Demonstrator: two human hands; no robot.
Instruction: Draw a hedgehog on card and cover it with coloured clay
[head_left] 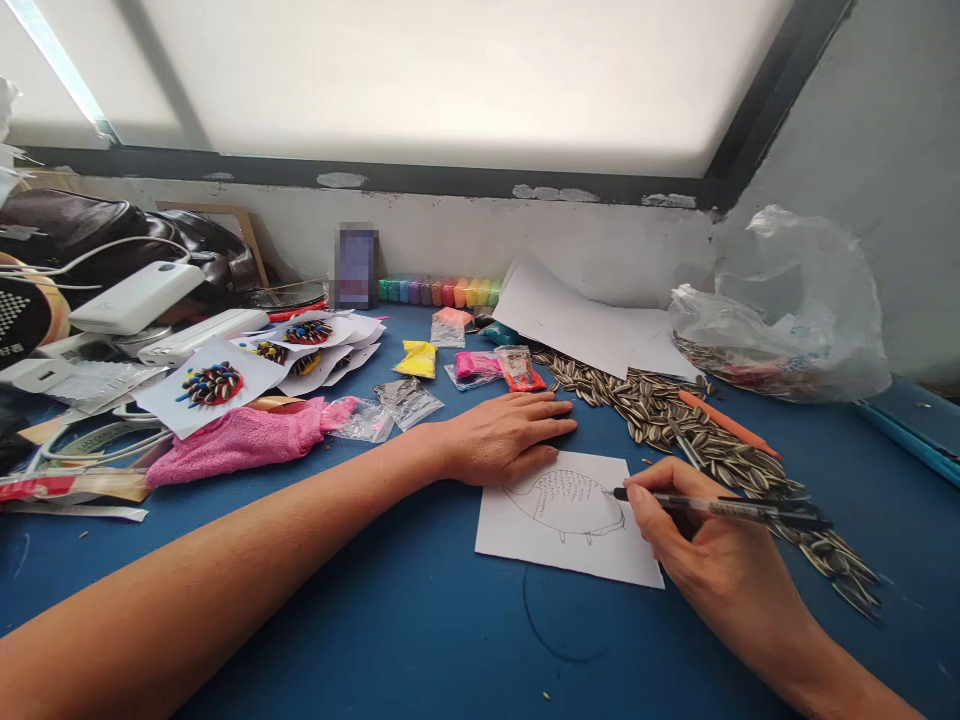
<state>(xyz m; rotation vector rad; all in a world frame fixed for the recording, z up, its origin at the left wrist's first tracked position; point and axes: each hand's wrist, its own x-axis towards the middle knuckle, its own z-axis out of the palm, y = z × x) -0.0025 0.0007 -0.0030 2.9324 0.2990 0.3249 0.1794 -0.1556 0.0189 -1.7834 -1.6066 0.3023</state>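
A white sheet of paper (517, 530) lies on the blue table (360, 620), bearing a line drawing of a round-bodied animal with short legs and rows of small marks on its back. My left hand (510, 435) rests flat over the paper's upper left edge, fingers stretched to the right. In my right hand (690, 530) is a black pen (735, 508), its tip at the drawing's right side. Sunflower seeds (652, 410) spread in a long pile beyond and to the right of that hand.
Packets of clay, one yellow (416, 358), lie behind my left hand. Blank paper sheets (585, 315) and a plastic bag (787, 320) stand at the back right. Seed-decorated cards (259, 370), a pink cloth (240, 440) and a white power bank (139, 298) crowd the left. An orange stick-like tool (727, 422) lies on the seeds.
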